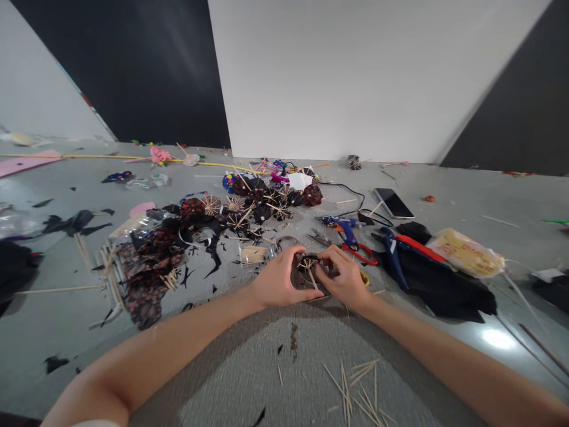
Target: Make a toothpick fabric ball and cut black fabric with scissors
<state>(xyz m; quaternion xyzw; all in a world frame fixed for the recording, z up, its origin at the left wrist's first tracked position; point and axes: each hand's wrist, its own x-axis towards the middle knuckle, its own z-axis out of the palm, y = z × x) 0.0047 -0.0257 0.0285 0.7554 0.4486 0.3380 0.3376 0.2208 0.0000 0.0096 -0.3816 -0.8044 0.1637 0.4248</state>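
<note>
Both my hands meet in the middle of the grey surface around a small dark paper umbrella (308,271) with thin wooden ribs. My left hand (278,281) curls round its left side, fingers closed on its rim. From the right, my right hand (344,279) pinches the same umbrella, fingertips pressed on the ribs. Several finished dark umbrellas (262,204) with toothpick spokes lie in a cluster just beyond my hands. Loose toothpicks (355,391) are scattered near me on the surface.
A blue glue gun (342,227) and red-handled scissors (362,254) lie right of my hands. A phone (393,203) lies further back. Dark floral fabric (149,267) and wooden sticks sit at left, a black cloth (440,279) and a plastic bag (466,252) at right.
</note>
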